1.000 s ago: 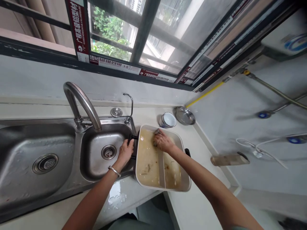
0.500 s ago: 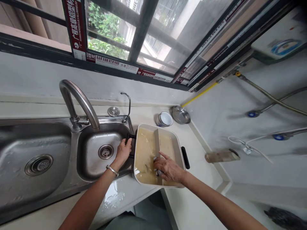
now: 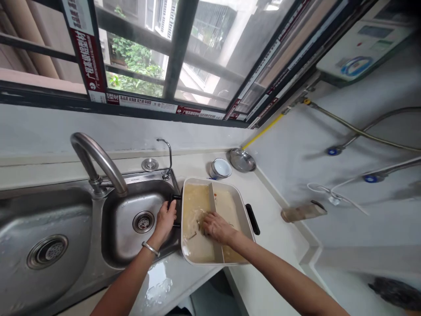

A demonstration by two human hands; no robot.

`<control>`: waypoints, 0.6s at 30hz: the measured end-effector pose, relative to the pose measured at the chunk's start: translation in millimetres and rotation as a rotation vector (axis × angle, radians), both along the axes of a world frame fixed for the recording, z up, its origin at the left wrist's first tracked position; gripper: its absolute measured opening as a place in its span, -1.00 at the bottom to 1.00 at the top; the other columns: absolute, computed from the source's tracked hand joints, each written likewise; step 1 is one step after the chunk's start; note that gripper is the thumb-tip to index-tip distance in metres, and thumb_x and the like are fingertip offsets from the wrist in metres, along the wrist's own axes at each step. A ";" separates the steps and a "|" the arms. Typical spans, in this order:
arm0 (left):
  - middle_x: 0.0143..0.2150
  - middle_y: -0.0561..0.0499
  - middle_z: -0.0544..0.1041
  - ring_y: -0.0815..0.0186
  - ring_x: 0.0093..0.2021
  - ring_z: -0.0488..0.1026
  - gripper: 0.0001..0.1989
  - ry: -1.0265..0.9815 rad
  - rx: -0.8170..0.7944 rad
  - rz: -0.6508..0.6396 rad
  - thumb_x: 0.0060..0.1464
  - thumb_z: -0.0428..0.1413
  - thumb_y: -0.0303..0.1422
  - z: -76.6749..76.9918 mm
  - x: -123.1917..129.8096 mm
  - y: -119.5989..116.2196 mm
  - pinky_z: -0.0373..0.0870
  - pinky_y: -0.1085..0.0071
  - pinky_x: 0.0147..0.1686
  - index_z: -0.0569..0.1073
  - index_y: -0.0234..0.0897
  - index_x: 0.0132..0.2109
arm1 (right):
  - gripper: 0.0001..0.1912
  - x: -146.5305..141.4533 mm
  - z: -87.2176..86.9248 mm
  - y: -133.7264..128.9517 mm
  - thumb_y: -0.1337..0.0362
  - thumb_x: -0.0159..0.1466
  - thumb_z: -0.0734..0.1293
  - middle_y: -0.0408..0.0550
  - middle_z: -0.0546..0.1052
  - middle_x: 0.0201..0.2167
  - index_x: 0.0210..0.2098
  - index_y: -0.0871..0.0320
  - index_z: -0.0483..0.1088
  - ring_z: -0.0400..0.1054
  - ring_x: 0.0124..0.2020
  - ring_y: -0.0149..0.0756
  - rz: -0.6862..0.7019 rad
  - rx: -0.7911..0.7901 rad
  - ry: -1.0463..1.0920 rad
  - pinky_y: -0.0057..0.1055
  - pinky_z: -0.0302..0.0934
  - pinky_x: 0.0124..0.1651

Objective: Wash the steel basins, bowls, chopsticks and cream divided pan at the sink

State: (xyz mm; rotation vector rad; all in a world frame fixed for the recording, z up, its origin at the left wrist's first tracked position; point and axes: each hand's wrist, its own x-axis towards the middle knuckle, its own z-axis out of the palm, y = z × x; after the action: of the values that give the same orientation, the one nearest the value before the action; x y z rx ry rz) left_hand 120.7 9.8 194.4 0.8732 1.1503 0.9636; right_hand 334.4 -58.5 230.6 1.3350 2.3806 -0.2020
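Countertop (image 3: 268, 197) | left hand (image 3: 165, 219) clasping handle (image 3: 177, 197) | right hand (image 3: 217, 227) palm-down in pan (image 3: 242, 213)

Live around the pan (image 3: 242, 208): bowl (image 3: 221, 167) blocking twelve o'clock, steel dish (image 3: 242, 159) at one; black handle (image 3: 252, 219) juts at three, right forearm (image 3: 276, 272) bars four, but two o'clock offers a lane over open counter (image 3: 260, 193)!

Off-white divided pan (image 3: 244, 221), cloudy tan water (image 3: 197, 197), black handle (image 3: 252, 219), silver-grey faucet (image 3: 104, 160), yellow pipe (image 3: 263, 131), maroon label (image 3: 87, 61) with white lettering
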 end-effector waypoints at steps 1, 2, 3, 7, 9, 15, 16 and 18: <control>-0.53 0.17 0.31 0.42 -0.56 0.25 -0.52 0.000 0.007 -0.004 -0.04 0.12 0.13 -0.4 -0.3 0.4 0.15 0.46 -0.56 0.33 -0.22 -0.30 | -0.80 -0.5 2.1 5.3 0.46 0.31 0.20 0.16 0.55 -0.21 -0.22 0.24 0.46 0.39 -0.12 -0.10 -0.024 0.017 0.024 -0.13 0.22 0.07; -0.53 0.17 0.30 0.42 -0.56 0.24 -0.51 0.000 0.012 -0.007 -0.05 0.12 0.14 -1.0 -0.5 1.0 0.14 0.47 -0.56 0.33 -0.22 -0.30 | -0.82 0.1 5.1 9.8 0.46 0.30 0.21 0.17 0.54 -0.19 -0.21 0.25 0.45 0.39 -0.12 -0.10 -0.040 0.022 0.048 -0.14 0.23 0.04; -0.54 0.18 0.29 0.43 -0.57 0.23 -0.50 -0.002 0.014 -0.008 -0.06 0.12 0.15 -1.6 -0.7 1.7 0.13 0.47 -0.57 0.33 -0.22 -0.29 | -0.83 2.0 8.8 13.0 0.46 0.27 0.24 0.17 0.54 -0.17 -0.20 0.25 0.44 0.38 -0.12 -0.10 -0.053 0.021 0.084 -0.17 0.25 0.01; -0.58 0.24 0.22 0.46 -0.60 0.17 -0.45 -0.035 0.002 -0.003 -0.12 0.17 0.19 -2.3 -0.9 4.6 0.07 0.49 -0.59 0.30 -0.21 -0.31 | -0.74 26.5 23.2 9.0 0.47 0.25 0.20 0.11 0.51 -0.10 -0.09 0.19 0.37 0.37 -0.06 -0.15 -0.134 0.162 0.450 -0.26 0.30 0.01; -0.58 0.25 0.20 0.47 -0.60 0.14 -0.42 -0.049 -0.013 -0.001 -0.18 0.20 0.20 -0.5 -0.9 5.5 0.05 0.50 -0.60 0.29 -0.21 -0.32 | -0.65 49.8 25.0 -0.7 0.46 0.27 0.14 0.09 0.50 -0.05 0.01 0.13 0.33 0.36 0.01 -0.14 -0.188 0.330 0.685 -0.20 0.29 0.09; -0.59 0.25 0.19 0.49 -0.61 0.12 -0.38 -0.028 -0.054 0.012 -0.28 0.25 0.22 11.3 -1.6 5.5 0.04 0.52 -0.61 0.31 -0.22 -0.37 | -0.57 121.3 -7.2 -5.3 0.46 0.22 0.13 0.11 0.51 -0.07 0.05 0.09 0.32 0.41 -0.03 -0.05 -0.482 0.697 0.696 -0.06 0.34 0.06; -0.60 0.25 0.19 0.49 -0.61 0.12 -0.37 -0.019 -0.060 0.011 -0.30 0.25 0.23 13.3 -1.7 5.5 0.02 0.52 -0.61 0.32 -0.23 -0.37 | -0.58 126.5 -15.1 2.1 0.47 0.23 0.12 0.12 0.51 -0.08 0.04 0.12 0.33 0.40 -0.03 -0.05 -0.446 0.718 0.666 -0.06 0.34 0.06; -0.61 0.25 0.18 0.50 -0.62 0.10 -0.35 0.001 -0.079 0.014 -0.34 0.26 0.24 16.3 -1.6 5.8 0.00 0.53 -0.61 0.33 -0.23 -0.38 | -0.62 129.2 -27.2 23.3 0.47 0.30 0.10 0.15 0.51 -0.04 0.05 0.17 0.34 0.38 0.02 -0.07 -0.243 0.717 0.588 -0.05 0.32 0.10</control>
State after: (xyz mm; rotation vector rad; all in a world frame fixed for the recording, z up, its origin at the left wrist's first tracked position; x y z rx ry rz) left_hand 119.1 15.5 210.7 0.8029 1.1894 0.9231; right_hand 463.6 -35.2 203.3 2.1318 2.9115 0.2638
